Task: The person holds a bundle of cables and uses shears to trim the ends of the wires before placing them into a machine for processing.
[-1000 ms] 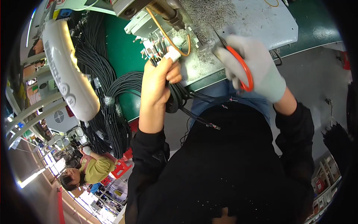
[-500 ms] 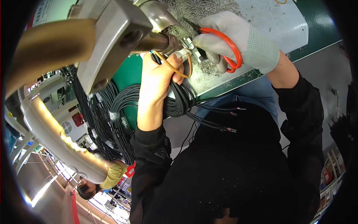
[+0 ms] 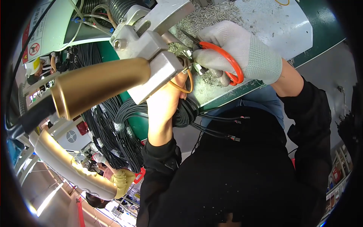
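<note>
My left hand (image 3: 162, 104), bare, is closed around a black cable end; the metal joint covers part of its fingers. A thin orange-brown loop (image 3: 192, 81) hangs beside it. My right hand (image 3: 242, 53), in a grey-white knit glove, holds red-handled cutters (image 3: 230, 58) with dark jaws pointing up and left. Its fingertips are beside a small shiny metal connector piece (image 3: 199, 68), close to my left hand. Whether they touch it is hard to make out. A coil of black cables (image 3: 187, 113) hangs below my left wrist, with several stripped ends over my lap.
A metal joint (image 3: 160, 73) with a bronze-coloured handle (image 3: 102, 87) spans the upper left. Many small metal scraps (image 3: 215, 15) cover the bench top. More black cables (image 3: 117, 140) lie left of my forearm. A person in a yellow top (image 3: 123, 179) is at the lower left.
The metal joint and bronze-coloured handle have shifted and turned in view, now covering more of my left hand. Both hands stay close together, with the cutters still in the right one.
</note>
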Action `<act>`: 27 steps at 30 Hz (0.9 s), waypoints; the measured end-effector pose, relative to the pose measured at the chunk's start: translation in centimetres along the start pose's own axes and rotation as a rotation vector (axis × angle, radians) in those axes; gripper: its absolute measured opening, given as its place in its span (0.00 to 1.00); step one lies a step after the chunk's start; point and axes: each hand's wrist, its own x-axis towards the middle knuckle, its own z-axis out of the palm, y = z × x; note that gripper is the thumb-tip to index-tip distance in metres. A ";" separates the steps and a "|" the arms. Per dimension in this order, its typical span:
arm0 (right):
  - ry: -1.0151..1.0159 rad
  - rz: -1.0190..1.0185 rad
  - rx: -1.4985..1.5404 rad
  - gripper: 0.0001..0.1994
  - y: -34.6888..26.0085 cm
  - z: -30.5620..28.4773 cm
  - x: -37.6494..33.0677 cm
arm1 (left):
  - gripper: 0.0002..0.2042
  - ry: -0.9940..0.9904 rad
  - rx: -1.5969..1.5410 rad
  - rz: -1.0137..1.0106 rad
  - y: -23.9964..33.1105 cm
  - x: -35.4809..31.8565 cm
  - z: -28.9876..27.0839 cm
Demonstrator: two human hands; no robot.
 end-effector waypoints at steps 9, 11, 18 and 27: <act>-0.025 -0.354 -0.170 0.15 1.2 -0.2 0.3 | 0.11 0.026 -0.057 0.034 0.5 0.2 0.5; -0.013 -0.468 -0.290 0.14 1.7 -0.3 0.6 | 0.10 -0.009 -0.087 0.064 -0.1 0.5 0.2; 0.113 -0.075 -0.083 0.12 0.4 1.1 -1.4 | 0.10 0.054 -0.511 0.046 -0.8 -0.8 1.3; 0.366 -0.247 -1.094 0.15 0.4 0.5 -10.3 | 0.07 -0.255 -0.769 0.014 -0.9 -6.9 -0.3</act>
